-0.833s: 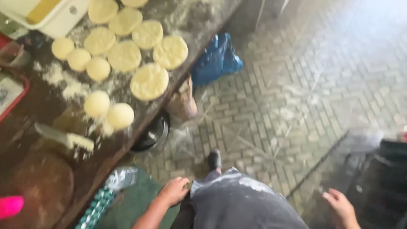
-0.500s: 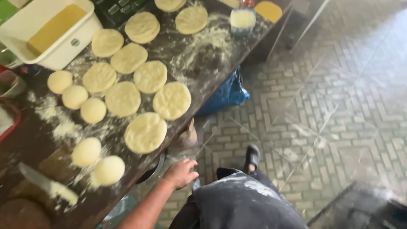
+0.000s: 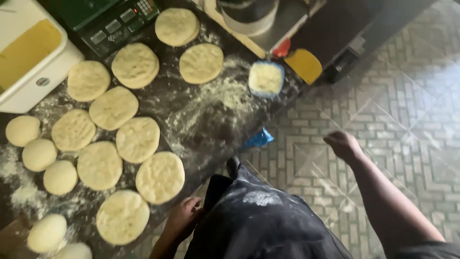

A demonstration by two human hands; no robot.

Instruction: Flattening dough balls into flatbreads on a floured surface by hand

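Flattened dough rounds (image 3: 160,177) lie in rows on the floured dark table (image 3: 211,120), dough balls (image 3: 40,154) beside them. Left hand (image 3: 184,216) rests empty at the table edge; right hand (image 3: 343,145) hangs loosely curled over tiled floor (image 3: 397,110), holding nothing.

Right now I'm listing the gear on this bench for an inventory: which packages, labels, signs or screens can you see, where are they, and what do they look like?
Digital scale: back of the floured table, dark body with a green top and a row of small pale buttons.
Round label: on the front of the white tub at far left, small and grey.
Neither hand holds anything: left hand at the table edge, right hand over the tiled floor.
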